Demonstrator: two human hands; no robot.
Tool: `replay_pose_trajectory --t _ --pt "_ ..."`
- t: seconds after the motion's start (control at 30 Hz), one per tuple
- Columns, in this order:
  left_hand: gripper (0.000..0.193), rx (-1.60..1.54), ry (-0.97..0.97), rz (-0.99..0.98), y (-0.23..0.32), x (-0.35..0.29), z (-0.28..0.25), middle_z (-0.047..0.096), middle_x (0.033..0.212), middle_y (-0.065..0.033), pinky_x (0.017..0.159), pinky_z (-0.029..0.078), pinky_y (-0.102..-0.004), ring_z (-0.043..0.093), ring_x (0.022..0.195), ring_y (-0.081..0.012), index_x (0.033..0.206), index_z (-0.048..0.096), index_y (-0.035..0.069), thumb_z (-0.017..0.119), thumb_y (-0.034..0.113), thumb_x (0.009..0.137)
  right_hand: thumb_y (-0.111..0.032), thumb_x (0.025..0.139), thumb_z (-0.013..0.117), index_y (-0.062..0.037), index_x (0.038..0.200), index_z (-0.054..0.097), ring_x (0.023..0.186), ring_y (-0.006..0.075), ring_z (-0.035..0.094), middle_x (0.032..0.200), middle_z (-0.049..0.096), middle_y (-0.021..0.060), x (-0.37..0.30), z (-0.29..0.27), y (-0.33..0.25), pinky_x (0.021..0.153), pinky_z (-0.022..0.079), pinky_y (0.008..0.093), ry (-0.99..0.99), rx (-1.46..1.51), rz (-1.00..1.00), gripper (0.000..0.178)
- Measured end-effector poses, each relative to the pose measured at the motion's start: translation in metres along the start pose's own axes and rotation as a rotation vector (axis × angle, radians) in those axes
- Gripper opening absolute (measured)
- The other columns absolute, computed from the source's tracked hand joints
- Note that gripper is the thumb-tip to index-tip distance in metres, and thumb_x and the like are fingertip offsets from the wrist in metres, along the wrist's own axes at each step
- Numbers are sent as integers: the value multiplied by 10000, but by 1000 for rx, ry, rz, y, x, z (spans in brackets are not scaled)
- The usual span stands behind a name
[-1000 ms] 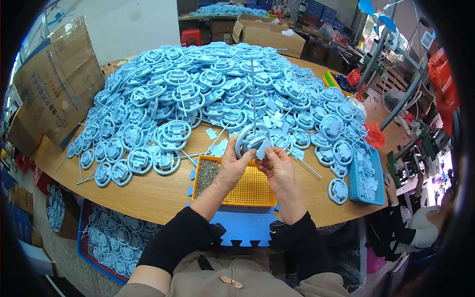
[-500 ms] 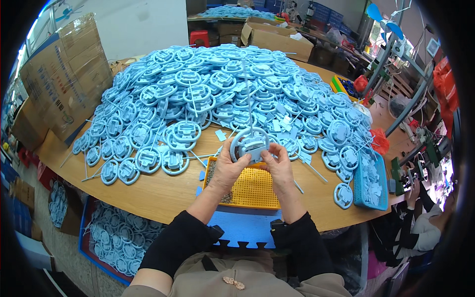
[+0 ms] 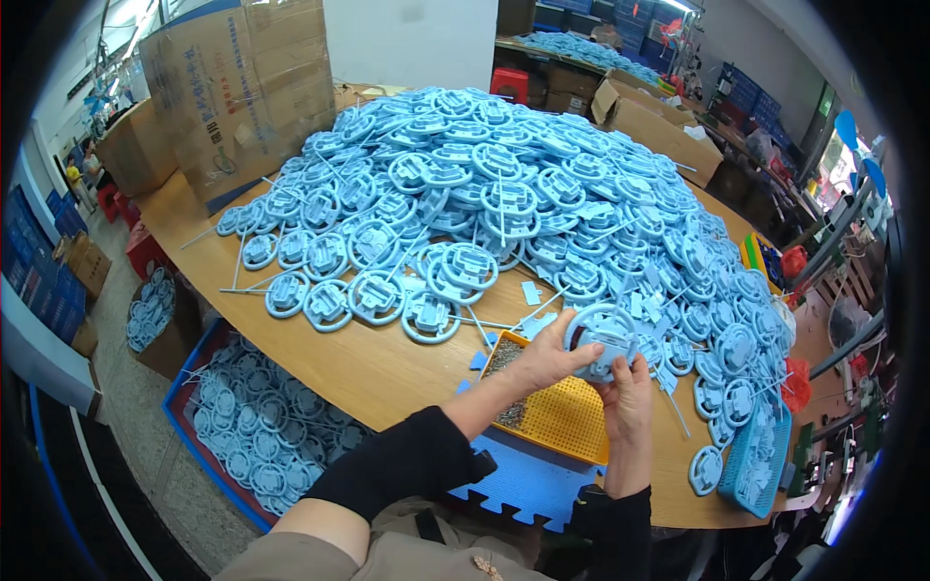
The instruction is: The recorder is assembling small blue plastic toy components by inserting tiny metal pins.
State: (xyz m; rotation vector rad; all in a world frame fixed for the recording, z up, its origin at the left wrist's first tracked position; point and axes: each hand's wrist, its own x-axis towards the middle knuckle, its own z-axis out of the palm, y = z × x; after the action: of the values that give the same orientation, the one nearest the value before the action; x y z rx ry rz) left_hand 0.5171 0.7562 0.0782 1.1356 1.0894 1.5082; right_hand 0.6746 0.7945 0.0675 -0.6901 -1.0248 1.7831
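A light blue round plastic part [image 3: 603, 327], with a ring rim and a boxy middle, is held up between my two hands above the table. My left hand [image 3: 548, 360] grips its left side, thumb across the front. At the lower right edge, the fingers and thumb of my right hand [image 3: 628, 395] are closed on it. Right below lies a yellow perforated tray [image 3: 573, 418], with small metal screws [image 3: 508, 385] gathered along its left side. Behind my hands rises a large heap of similar blue parts [image 3: 455, 174], many with thin rods.
A blue basket [image 3: 746, 489] of small blue pieces stands at the table's right edge. A blue foam mat [image 3: 523, 476] lies before the tray. Left on the floor is a bin [image 3: 184, 412] full of blue parts. Cardboard [image 3: 237, 92] stands at the table's far left.
The view has swung to the left, so the table and heap sit farther right in the picture. Both hands still hold the round part, which now looks tilted differently.
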Motion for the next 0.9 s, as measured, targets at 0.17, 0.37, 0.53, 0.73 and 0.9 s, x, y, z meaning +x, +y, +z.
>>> replay_pose_trajectory --t 0.17,0.37,0.53,0.73,0.9 --pt "513 -250 -22 -125 -9 -5 -25 585 1091 -58 807 478 -268 556 983 -114 1236 470 36 717 180 811 -142 863 654 -30 1126 451 914 204 617 1050 595 97 9 6 18 790 540 356 -56 -17 52 350" --pt "570 104 25 169 0 -9 -7 614 1042 -125 815 481 -338 603 965 -219 1208 437 -10 718 236 779 -204 887 627 -58 1147 437 924 196 609 1072 576 88 -1 0 14 757 553 353 2 -46 1 354" --pt "557 434 96 97 28 -29 0 626 889 -222 689 493 -401 641 817 -345 1069 424 -9 734 311 736 -207 912 589 -56 1131 445 913 179 613 1067 574 82 -10 3 9 722 565 336 -7 -51 -105 302" --pt "579 411 48 -51 10 -23 -7 631 882 -220 698 487 -405 631 814 -326 1118 412 -21 711 316 754 -242 926 565 -52 1100 463 905 185 611 1018 593 83 -6 -14 15 699 559 341 16 -153 -122 277" --pt "688 856 387 289 -23 -44 -105 581 1139 -167 911 426 -405 552 1041 -315 1247 488 28 765 341 701 -291 918 568 -48 1255 433 1076 232 534 1220 525 131 41 -127 -14 876 482 348 323 303 -139 437"
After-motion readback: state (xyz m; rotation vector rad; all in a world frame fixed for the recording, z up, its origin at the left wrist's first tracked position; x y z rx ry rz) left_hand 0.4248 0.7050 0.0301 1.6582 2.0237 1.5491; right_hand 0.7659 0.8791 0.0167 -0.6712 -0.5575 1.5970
